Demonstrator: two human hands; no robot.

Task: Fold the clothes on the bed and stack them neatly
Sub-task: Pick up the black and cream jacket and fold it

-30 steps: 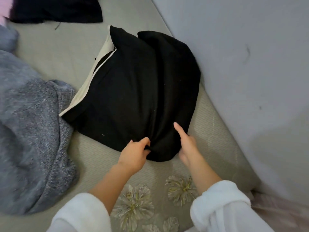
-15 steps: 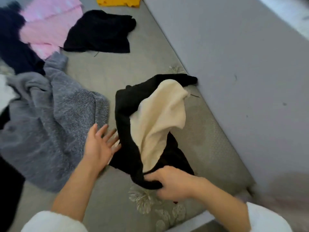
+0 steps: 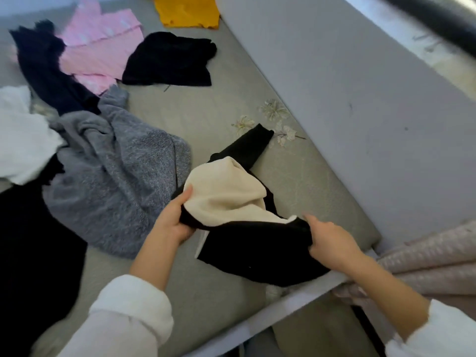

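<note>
The left hand grips the garment, thumb on top and fingers curled beneath; the right hand, knuckles up, holds its other edge in curled fingers. Both forearms reach forward bare; white sleeves bunched near the elbows

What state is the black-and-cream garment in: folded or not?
Not folded. The black-and-cream garment is bunched, cream side exposed, one black end trailing; left hand and right hand grip it.

Grey wall panel beside pinkish dotted fabric
</note>
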